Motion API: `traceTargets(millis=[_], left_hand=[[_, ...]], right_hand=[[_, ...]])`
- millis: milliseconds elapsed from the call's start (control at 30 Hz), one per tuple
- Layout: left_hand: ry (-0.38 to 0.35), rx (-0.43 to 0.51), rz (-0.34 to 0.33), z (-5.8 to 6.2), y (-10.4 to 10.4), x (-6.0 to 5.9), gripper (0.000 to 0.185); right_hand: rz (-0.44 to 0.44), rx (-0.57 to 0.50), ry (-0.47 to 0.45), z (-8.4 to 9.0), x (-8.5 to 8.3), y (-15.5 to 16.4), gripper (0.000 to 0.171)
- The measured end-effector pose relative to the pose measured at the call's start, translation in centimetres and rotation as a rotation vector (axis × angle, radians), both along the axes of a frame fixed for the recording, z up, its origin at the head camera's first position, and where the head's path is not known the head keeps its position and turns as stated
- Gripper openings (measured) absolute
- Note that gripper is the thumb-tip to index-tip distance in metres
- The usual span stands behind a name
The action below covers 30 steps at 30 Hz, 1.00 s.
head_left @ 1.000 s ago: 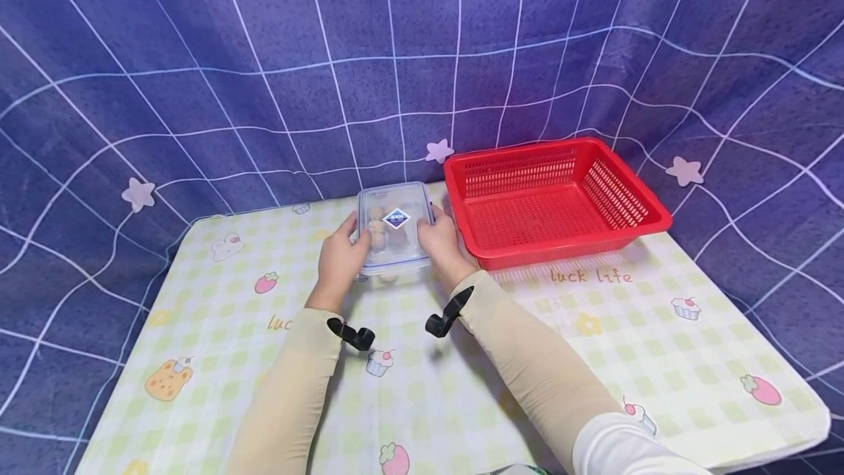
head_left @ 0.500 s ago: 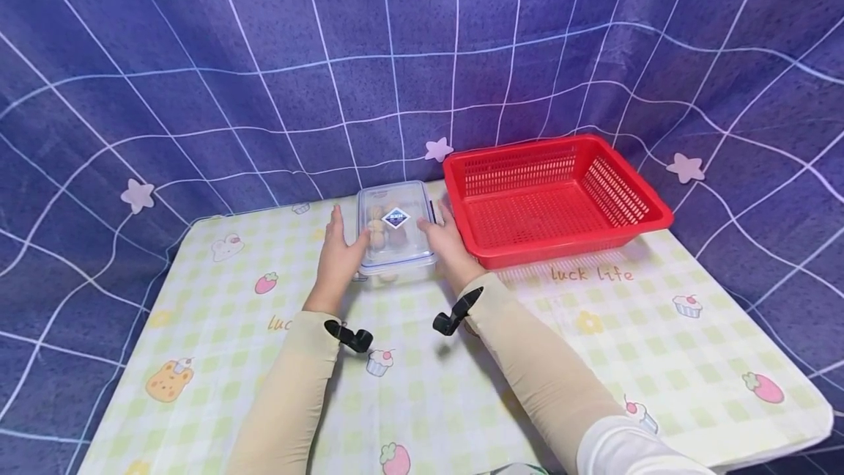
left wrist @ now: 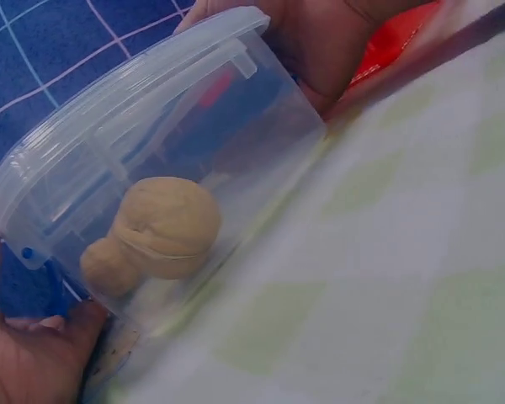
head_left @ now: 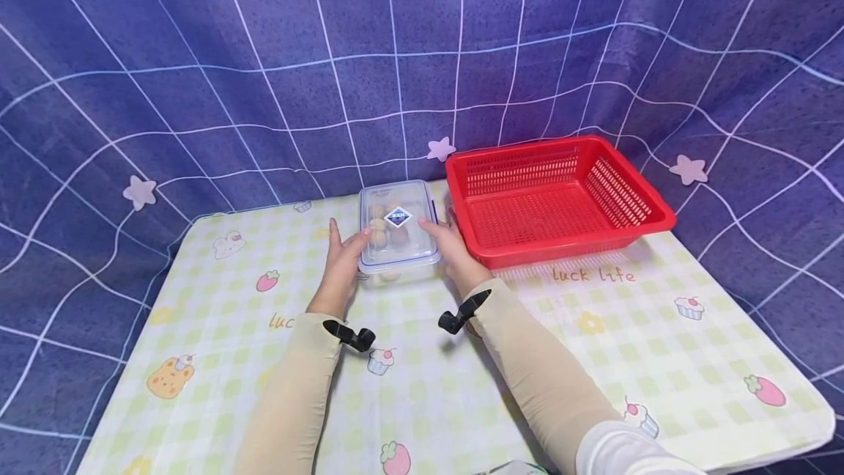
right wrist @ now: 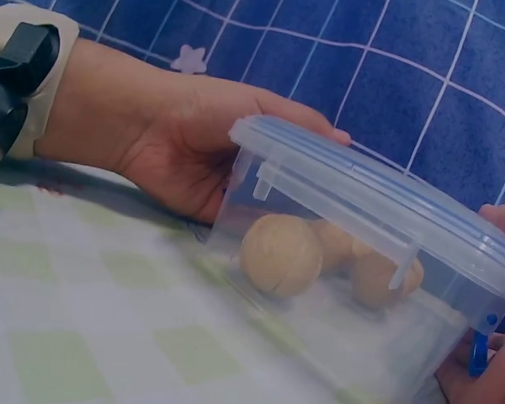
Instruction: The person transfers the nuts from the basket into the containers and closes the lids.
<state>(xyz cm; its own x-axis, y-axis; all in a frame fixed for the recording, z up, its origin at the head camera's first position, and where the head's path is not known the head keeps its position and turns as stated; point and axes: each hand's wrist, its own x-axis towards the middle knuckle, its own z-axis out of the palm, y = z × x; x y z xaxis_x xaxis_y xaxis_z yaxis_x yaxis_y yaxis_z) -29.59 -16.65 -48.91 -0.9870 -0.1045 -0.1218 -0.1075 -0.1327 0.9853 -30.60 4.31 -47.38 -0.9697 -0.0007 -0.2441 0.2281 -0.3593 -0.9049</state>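
Note:
A clear plastic food container (head_left: pixel 409 244) stands on the table with its lid on, a blue diamond label (head_left: pixel 398 218) on top. Several walnuts (left wrist: pixel 170 223) show through its wall. My left hand (head_left: pixel 339 273) is at the left side, thumb at the lid's edge and index finger extended away from it. By that hand a blue-pinned latch (right wrist: pixel 480 353) hangs down, turned away from the lid. My right hand (head_left: pixel 459 255) holds the container's right side, thumb over the lid (right wrist: pixel 320 156) and the other fingers down along the wall.
A red plastic basket (head_left: pixel 547 222) stands close to the right of the container. Behind the table hangs a blue grid-patterned curtain (head_left: pixel 264 94). A checkered cloth (head_left: pixel 409 416) covers the table. Something pale (head_left: pixel 514 469) pokes in at the front edge.
Both hands have loosened from the container's sides. The left index finger has spread outward from the wall, and the right wrist has shifted slightly right. The container has hardly moved.

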Motion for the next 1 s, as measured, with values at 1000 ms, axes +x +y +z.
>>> traceTargets(millis=[1000], left_hand=[[0.188,-0.49,0.002,2.4,0.0,0.2,0.084]], right_hand=[[-0.097,0.136,0.115,1.0,-0.1,-0.8,0.075]])
